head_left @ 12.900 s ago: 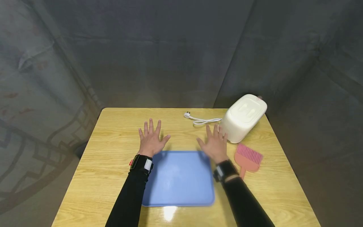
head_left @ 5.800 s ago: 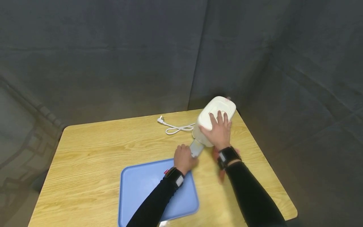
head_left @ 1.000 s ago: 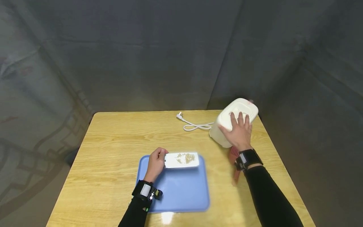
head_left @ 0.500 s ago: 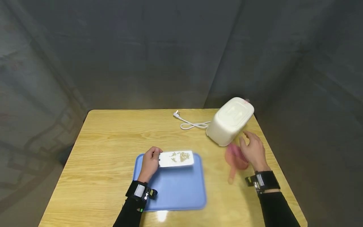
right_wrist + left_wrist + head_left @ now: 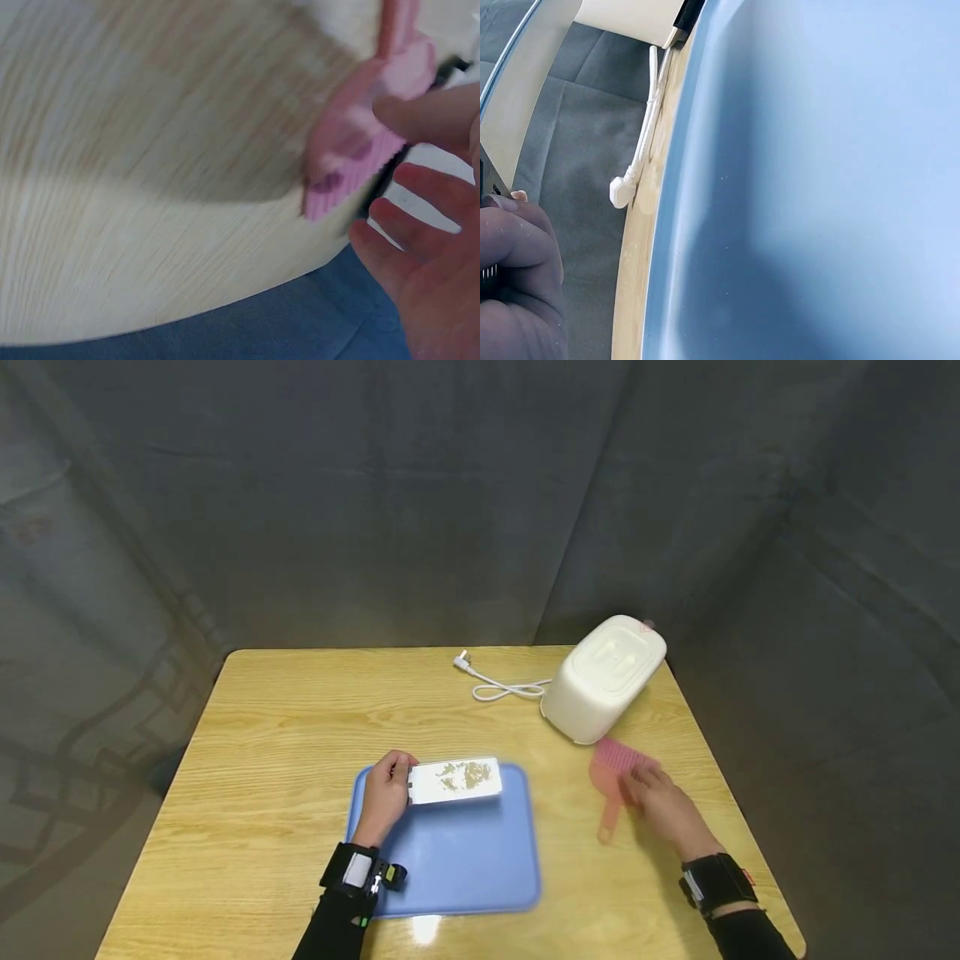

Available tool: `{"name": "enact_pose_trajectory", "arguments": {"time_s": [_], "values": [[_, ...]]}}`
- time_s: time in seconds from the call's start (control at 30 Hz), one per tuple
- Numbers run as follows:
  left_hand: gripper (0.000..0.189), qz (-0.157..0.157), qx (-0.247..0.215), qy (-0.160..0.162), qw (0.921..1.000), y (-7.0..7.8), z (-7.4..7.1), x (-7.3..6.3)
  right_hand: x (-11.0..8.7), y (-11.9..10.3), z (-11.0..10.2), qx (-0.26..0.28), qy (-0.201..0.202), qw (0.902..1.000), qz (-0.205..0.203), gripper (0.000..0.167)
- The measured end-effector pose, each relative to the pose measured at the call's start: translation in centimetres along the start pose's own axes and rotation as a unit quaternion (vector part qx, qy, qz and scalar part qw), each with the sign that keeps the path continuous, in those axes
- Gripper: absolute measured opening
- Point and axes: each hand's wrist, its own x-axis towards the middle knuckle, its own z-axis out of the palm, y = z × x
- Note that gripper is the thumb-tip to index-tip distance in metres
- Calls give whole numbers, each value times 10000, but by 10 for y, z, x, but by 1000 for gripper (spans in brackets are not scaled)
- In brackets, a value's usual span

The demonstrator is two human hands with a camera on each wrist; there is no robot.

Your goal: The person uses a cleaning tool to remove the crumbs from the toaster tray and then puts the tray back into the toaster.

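My left hand (image 5: 384, 795) grips one end of a flat white crumb tray (image 5: 427, 785), on which brown crumbs lie scattered. The crumb tray is held level over the back part of a blue tray (image 5: 472, 868). In the left wrist view the curled fingers (image 5: 517, 247) show at the lower left. Over on the right, my right hand (image 5: 666, 806) reaches down at a pink brush (image 5: 606, 777) with a ridged bristle end and a short handle. Its thumb overlaps the brush (image 5: 356, 131) in the right wrist view, and the other fingers are spread apart, not closed round it.
A white toaster (image 5: 609, 677) stands at the back right of the wooden table (image 5: 300, 718), just behind the brush. Its white cord and plug (image 5: 506, 690) lie looped to its left. Dark cloth (image 5: 412, 527) hangs behind the table.
The right hand has left the top of the toaster and come down to the brush. Earlier, the left hand drew the crumb tray out of the toaster and brought it over the blue tray.
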Motion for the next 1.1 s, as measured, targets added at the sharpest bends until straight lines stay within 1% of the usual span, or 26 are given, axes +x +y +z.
{"name": "enact_pose_trajectory", "arguments": {"time_s": [0.07,0.17,0.23,0.33,0.4,0.53,0.6,0.67,0.77,0.87,0.97,1.1], "values": [[30,-13,14,-12,10000,0,0,0,-3,2,5,-78,-133,9998,-158,46],[30,-21,43,9,10000,-1,-1,-1,-6,5,15,-174,-301,9991,-244,45],[30,-9,83,32,10000,-1,-1,-2,-7,6,21,-345,-306,9984,-317,44],[29,28,130,79,9999,-1,-2,-3,-6,6,28,-758,-14,9959,-489,42],[29,43,154,103,9998,-1,-2,-3,-5,4,32,-1018,315,9924,-620,39],[29,30,168,85,9998,0,-2,-3,-5,-3,41,-1177,963,9861,-667,34],[29,51,211,74,9997,0,-2,-4,-6,-6,44,-1149,1236,9840,-579,35],[29,85,243,84,9996,-1,-2,-4,-7,-9,48,-1118,1412,9828,-410,36],[28,89,214,87,9997,-2,-2,-4,-9,-12,56,-1133,1684,9791,-156,32],[28,84,160,83,9998,-3,-2,-4,-10,-16,61,-1175,1820,9762,67,25],[28,77,129,78,9999,-3,-3,-4,-8,-22,59,-1190,1820,9757,268,23],[29,-11,11,27,10000,-4,-4,-6,-2,-31,47,-1081,1527,9801,659,28]]}}
